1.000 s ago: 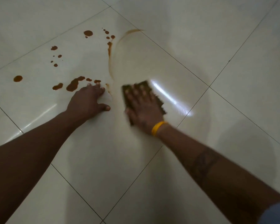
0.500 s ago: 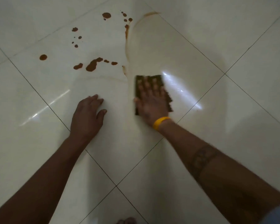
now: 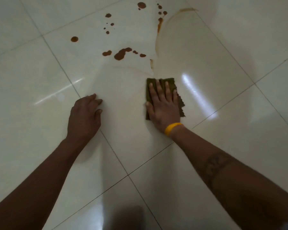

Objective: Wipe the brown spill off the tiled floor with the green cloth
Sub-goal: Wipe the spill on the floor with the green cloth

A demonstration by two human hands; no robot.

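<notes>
head | right hand (image 3: 163,107) centre frame, fingers spread flat, pressing green cloth (image 3: 170,83) on tiled floor (image 3: 239,47) | left hand (image 3: 84,117) flat, empty | brown spill (image 3: 120,54) upper centre | cloth likely soft, limp: press by palm

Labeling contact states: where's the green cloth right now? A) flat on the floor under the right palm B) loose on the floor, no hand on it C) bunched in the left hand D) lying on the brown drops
A: the green cloth lies flat on the tiled floor under the right hand, fingers spread; the left hand rests bare on the tile, and the brown spill sits beyond the cloth.
</notes>
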